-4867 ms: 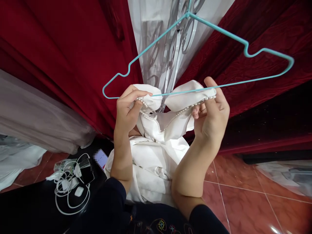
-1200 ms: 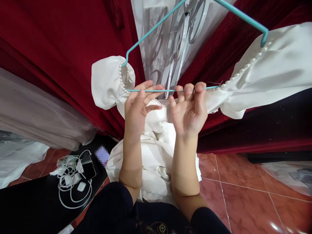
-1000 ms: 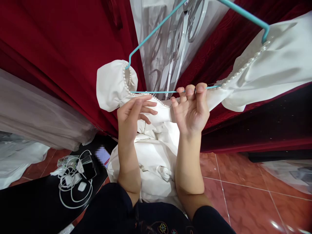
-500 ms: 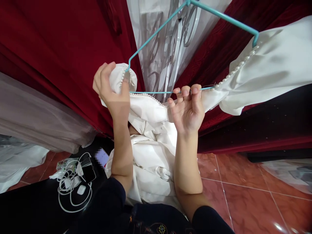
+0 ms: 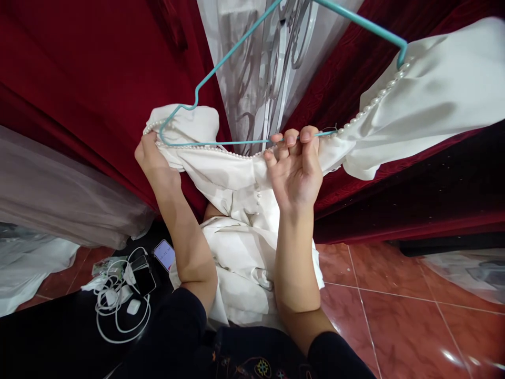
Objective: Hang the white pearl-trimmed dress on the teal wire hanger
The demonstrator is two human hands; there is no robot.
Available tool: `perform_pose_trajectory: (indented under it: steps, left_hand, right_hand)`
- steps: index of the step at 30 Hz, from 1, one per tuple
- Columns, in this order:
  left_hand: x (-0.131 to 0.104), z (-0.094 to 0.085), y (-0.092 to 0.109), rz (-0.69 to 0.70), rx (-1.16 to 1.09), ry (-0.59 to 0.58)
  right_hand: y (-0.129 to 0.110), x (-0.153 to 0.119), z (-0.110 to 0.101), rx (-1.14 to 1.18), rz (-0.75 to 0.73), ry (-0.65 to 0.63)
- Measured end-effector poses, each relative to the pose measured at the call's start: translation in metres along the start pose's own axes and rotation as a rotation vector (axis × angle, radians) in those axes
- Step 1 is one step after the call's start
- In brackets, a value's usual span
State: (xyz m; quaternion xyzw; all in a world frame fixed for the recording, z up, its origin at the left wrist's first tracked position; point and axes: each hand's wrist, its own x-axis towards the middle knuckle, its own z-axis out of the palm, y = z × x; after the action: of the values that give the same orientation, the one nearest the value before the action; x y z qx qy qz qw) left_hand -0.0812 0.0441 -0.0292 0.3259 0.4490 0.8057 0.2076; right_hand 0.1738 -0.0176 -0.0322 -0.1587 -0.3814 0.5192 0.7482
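Note:
A white dress (image 5: 232, 247) with a pearl-trimmed neckline (image 5: 376, 100) hangs on a light-blue plastic hanger (image 5: 363, 22) and drapes over my lap. At the far left end of the hanger, my left hand (image 5: 155, 160) is closed on the dress's pearl edge, its fingertips partly hidden by cloth. The hanger's left notch shows bare, with its left corner lying over the fabric. My right hand (image 5: 298, 171), palm turned toward me, has its fingers curled over the hanger's bottom bar near the middle. On the right, the pearl edge lies at the hanger's notch, and a puffed sleeve (image 5: 445, 79) spreads outward.
Red curtains (image 5: 94, 63) and a white metal frame (image 5: 278, 79) stand ahead. On a black surface (image 5: 51, 337) at left lie tangled white cables (image 5: 102, 321), a dark phone (image 5: 145, 280) and a lit phone (image 5: 164, 253). Red floor tiles (image 5: 402, 326) show at right.
My left hand has moved left and slightly down, drawing the dress's left pearl edge off the hanger's notch toward the corner. My right hand stays on the bottom bar; the hanger shifts slightly up-left.

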Motion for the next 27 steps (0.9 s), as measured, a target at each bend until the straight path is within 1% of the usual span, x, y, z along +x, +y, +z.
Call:
perform_pose_trajectory:
  steps: [1,3,5,6,8,10,11,12,14,17,19,21,22,23,24,26,27]
  left_hand:
    - [-0.005,-0.005,-0.006,0.014,0.022,-0.011]
    - [-0.023,-0.013,-0.015,0.038,0.062,-0.038]
    - [-0.045,-0.018,-0.017,0.057,0.101,-0.094]
    - [-0.057,-0.019,-0.016,0.073,0.116,-0.142]
    - [-0.078,-0.015,-0.006,0.116,0.132,-0.294]
    - [-0.096,-0.005,0.009,0.139,0.101,-0.453]
    - [-0.103,0.001,0.017,0.130,0.070,-0.510]
    - [-0.110,0.009,0.025,0.111,0.036,-0.541]
    - [-0.122,0.023,0.037,0.075,-0.027,-0.536]
    - [-0.134,0.040,0.043,0.086,-0.115,-0.479]
    - [-0.137,0.046,0.041,0.116,-0.191,-0.471]
    - [-0.137,0.046,0.040,0.140,-0.225,-0.475]
    - [-0.136,0.045,0.039,0.149,-0.215,-0.471]
    - [-0.135,0.043,0.040,0.154,-0.188,-0.464]
    - [-0.134,0.042,0.040,0.156,-0.152,-0.455]
    - [-0.132,0.040,0.043,0.153,-0.098,-0.440]
    - [-0.132,0.040,0.044,0.153,-0.086,-0.438]
  right_hand:
    - [0.001,0.000,0.000,0.011,-0.001,0.007]
    - [0.006,0.001,0.000,0.031,-0.001,0.012]
    - [0.011,0.001,0.001,0.035,0.001,-0.006]
    - [0.012,0.000,0.002,0.034,0.003,-0.019]
    - [0.014,-0.002,0.005,0.031,0.007,-0.028]
    - [0.014,-0.004,0.008,0.040,0.008,-0.012]
    - [0.013,-0.005,0.010,0.043,0.008,-0.001]
    - [0.012,-0.005,0.011,0.042,0.010,0.009]
    - [0.010,-0.004,0.013,0.028,0.012,0.018]
    - [0.006,-0.001,0.011,-0.005,-0.003,0.015]
    - [0.000,-0.003,0.006,-0.070,0.010,-0.021]
    - [-0.011,-0.008,-0.003,-0.210,0.050,-0.041]
    - [-0.018,-0.012,-0.006,-0.293,0.047,-0.010]
    - [-0.026,-0.016,-0.009,-0.366,0.003,0.064]
    - [-0.034,-0.019,-0.010,-0.427,-0.085,0.164]
    - [-0.050,-0.020,-0.009,-0.521,-0.327,0.373]
    - [-0.057,-0.018,-0.006,-0.563,-0.428,0.437]
